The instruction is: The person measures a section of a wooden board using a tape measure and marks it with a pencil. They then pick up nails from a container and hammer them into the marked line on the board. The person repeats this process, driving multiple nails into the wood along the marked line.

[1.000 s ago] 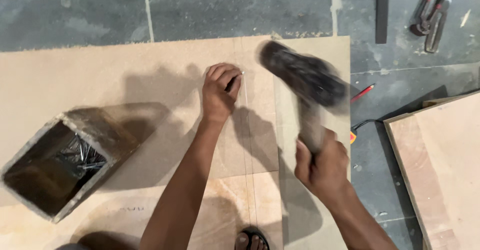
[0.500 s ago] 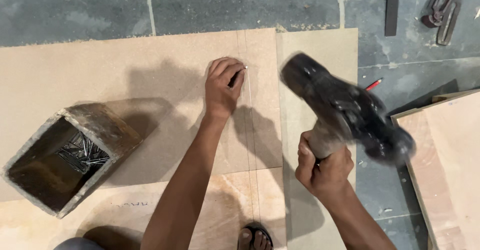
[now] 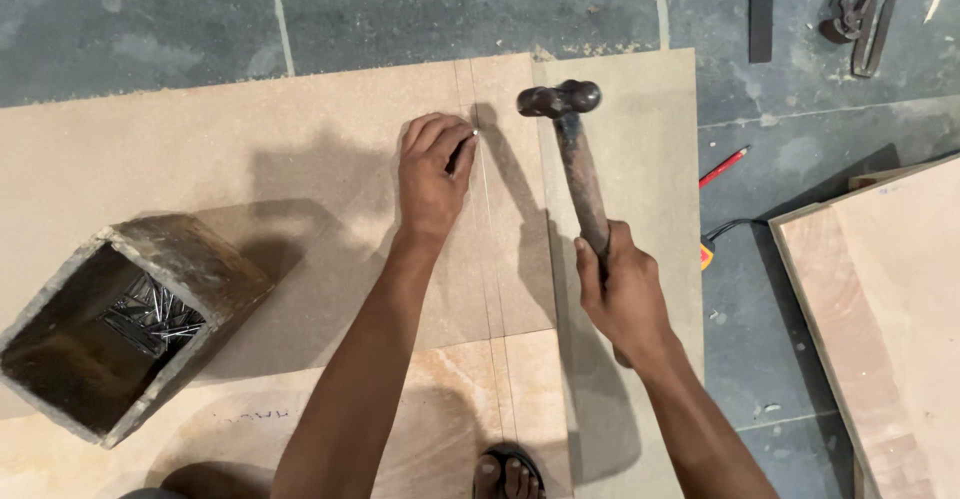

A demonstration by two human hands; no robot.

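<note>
**Hammer head down beside the nail**

And the swing has landed. Half a second ago the hammer was a dark blur out to the right of the right hand; now the hammer [image 3: 572, 149] sits sharp and steady, its rounded dark metal head just right of the left hand's fingertips, its worn, rust-brown handle running straight back into the right hand [image 3: 620, 294], which is clamped tight around the lower grip. The left hand [image 3: 432, 174] has barely shifted: it lies knuckles up on the board, fingers pinched together around a small nail [image 3: 474, 133], whose bright tip just glints at the thumb side. Whether the hammer head touches the nail I cannot tell; the two are very near.

Under both hands lies a broad, smooth, pale-tan fibreboard sheet [image 3: 250, 139], matte, with thin pencil lines running away from the left hand. A narrower strip of the same board [image 3: 640, 159] lies under the hammer.

Left of the left arm sits a square, rough-walled box [image 3: 190, 259], tilted, with a heap of thin grey nails [image 3: 150, 314] inside. Right of the right hand, on the grey stone floor [image 3: 780, 359], lies a red pencil [image 3: 724, 166], and further right a framed plywood panel [image 3: 890, 299]. Below the arms, the toes of a sandalled foot [image 3: 505, 474] peek in.
</note>
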